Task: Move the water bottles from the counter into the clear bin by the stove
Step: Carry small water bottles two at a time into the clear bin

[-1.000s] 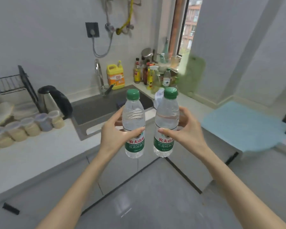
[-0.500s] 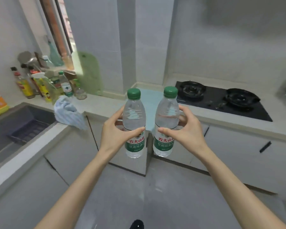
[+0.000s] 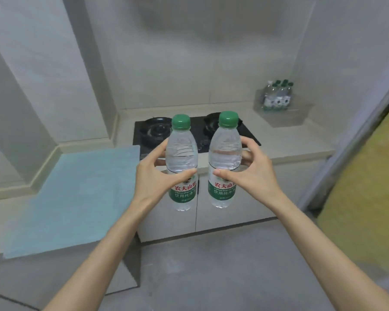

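Left bottle [image 3: 182, 162] and right bottle [image 3: 225, 158] were mid-frame, upright, off the counter [image 3: 301, 142], just apart. Left hand [image 3: 154, 176] wrapped one at the waist above the label, right hand [image 3: 254, 173] the other, thumbs in front. Looked full: some heft, thin walls that give, smooth plastic. Mid-body hold seemed right. Bin [image 3: 285, 120] sat upper right on the counter, past the stove [image 3: 153, 131], with stored bottles [image 3: 277, 95] at its back and room in front. Mat [image 3: 76, 194] lower left, off the path. Nothing tall stood on the stove.
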